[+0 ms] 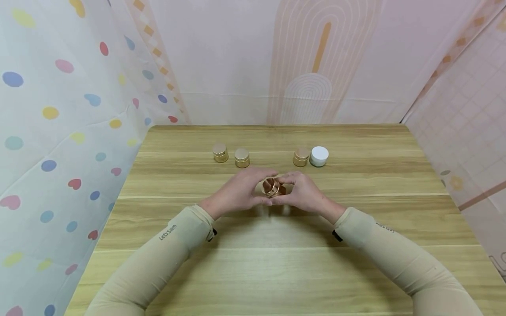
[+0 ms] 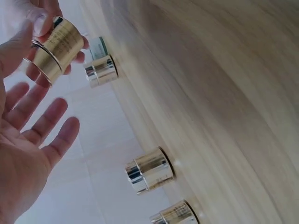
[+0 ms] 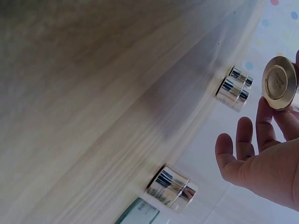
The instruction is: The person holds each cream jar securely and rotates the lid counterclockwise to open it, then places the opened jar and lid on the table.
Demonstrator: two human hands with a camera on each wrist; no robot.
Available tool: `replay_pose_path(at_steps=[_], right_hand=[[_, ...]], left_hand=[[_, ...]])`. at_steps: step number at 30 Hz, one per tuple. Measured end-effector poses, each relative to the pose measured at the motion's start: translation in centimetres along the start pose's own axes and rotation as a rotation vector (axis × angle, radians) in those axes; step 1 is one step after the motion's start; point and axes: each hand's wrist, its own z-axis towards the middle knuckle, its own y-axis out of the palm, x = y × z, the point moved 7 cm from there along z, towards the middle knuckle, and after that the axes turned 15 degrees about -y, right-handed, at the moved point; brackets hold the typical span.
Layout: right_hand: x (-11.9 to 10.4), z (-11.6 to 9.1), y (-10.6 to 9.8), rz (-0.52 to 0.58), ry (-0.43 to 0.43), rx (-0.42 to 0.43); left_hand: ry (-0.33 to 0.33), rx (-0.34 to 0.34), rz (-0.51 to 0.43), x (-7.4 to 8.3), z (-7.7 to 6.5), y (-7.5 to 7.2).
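Above the middle of the table, a shiny gold cosmetic jar (image 1: 272, 187) is held tilted between the two hands. My left hand (image 1: 245, 188) curves round the lid end with thumb and forefinger, while its other fingers (image 2: 58, 135) spread loosely. My right hand (image 1: 302, 193) grips the jar's lower part. In the left wrist view the lid end of the gold jar (image 2: 58, 49) points toward the left palm. Seen from the right wrist, the jar's round base (image 3: 279, 83) faces the camera, at the right fingertips.
Beyond the hands on the wooden table (image 1: 269, 272) stand two gold jars at left, one (image 1: 220, 152) beside another (image 1: 242, 158). At right, a gold jar (image 1: 301, 157) stands close to a white-lidded jar (image 1: 319, 156). Patterned cloth (image 1: 221, 66) hangs behind the table.
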Motion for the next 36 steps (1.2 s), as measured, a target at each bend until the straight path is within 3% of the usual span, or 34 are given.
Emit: replay_pose_path(at_steps=[3,8,15,24,31,36], right_hand=[[0.0,0.0,0.0,-0.001,-0.002,-0.005],[0.0,0.0,-0.1,0.007,0.012,-0.006],[0.0,0.2,0.0,0.003,-0.008,-0.006],[0.4,0.1,-0.1,-0.010,0.021,0.001],[0.0,0.1,0.6,-0.029,-0.033,-0.036],[-0.5,0.1,1.1,-0.019,-0.100,-0.056]], left_hand=[[0.017,-0.017,0.000,0.2,0.0,0.2],[-0.036,-0.033,-0.019,-0.3,-0.2,0.3],[-0.028,-0.025,-0.042,-0.5,-0.2,0.1],[-0.085,-0.079,-0.048,-1.0,-0.2,0.5],[-0.105,-0.022,0.040,-1.3,-0.1,0.5],[-0.035,0.018,0.066,-0.6,-0.2,0.6]])
